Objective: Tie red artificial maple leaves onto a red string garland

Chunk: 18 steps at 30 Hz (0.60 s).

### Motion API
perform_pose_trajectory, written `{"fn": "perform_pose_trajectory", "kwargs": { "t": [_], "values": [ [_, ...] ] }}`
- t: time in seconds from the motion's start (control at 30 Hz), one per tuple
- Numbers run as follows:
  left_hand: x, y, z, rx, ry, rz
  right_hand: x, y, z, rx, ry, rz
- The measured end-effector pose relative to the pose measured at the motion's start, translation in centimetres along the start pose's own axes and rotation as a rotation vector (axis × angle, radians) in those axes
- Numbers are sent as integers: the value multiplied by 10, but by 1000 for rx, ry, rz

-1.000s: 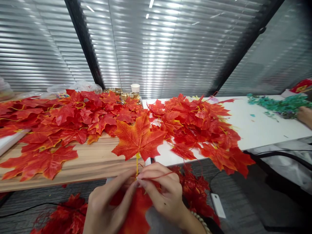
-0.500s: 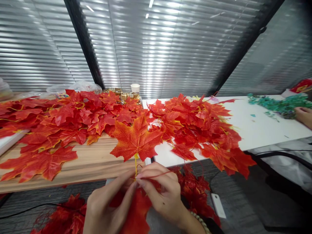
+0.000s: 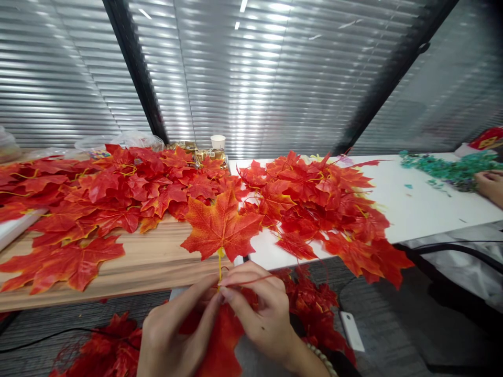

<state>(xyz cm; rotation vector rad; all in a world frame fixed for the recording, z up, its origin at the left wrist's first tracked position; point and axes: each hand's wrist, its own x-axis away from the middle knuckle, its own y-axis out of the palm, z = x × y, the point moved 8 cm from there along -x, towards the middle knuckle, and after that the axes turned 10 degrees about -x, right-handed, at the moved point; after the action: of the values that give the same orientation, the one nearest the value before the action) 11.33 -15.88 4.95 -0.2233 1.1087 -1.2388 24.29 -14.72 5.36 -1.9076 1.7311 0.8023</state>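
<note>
1. Head view, fingers: left hand (image 3: pixel 176 324) has thumb and index pinching the foot of a yellow stem (image 3: pixel 220 266). Right hand (image 3: pixel 255 309) has thumb and index pressed together just beside, on a red string (image 3: pixel 253 282); exact grip too small to tell.
2. Head view, leaf: upright leaf (image 3: pixel 222 225) stands just beyond both sets of fingertips, on that stem, near the gap between wooden table (image 3: pixel 157 264) and white table (image 3: pixel 416 209). String trails over the right index.
3. Head view, counts: one upright leaf; one lower leaf (image 3: pixel 220 345) below the hands; one pile on the wood (image 3: pixel 118 188), one pile on the white (image 3: pixel 314 199), overlapped, leaves not countable. Two leaf heaps on the floor, one being the near heap (image 3: pixel 110 348). One paper cup (image 3: pixel 218 142), one bracelet (image 3: pixel 323 358), one green bunch (image 3: pixel 451 166), one co-worker's hand (image 3: pixel 491 186) touching it.
</note>
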Motion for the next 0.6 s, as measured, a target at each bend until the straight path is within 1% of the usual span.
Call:
{"fn": "perform_pose_trajectory", "kwargs": {
  "t": [0.2, 0.43, 0.6],
  "values": [
    [5, 0, -2, 33, -9, -1, 2, -1, 0, 5, 12, 8],
    [4, 5, -4, 38, -42, -43, 3, 0, 2, 7, 28, 1],
    [7, 3, -4, 59, -46, -38, 4, 0, 2, 19, 38, 6]
  ]
}}
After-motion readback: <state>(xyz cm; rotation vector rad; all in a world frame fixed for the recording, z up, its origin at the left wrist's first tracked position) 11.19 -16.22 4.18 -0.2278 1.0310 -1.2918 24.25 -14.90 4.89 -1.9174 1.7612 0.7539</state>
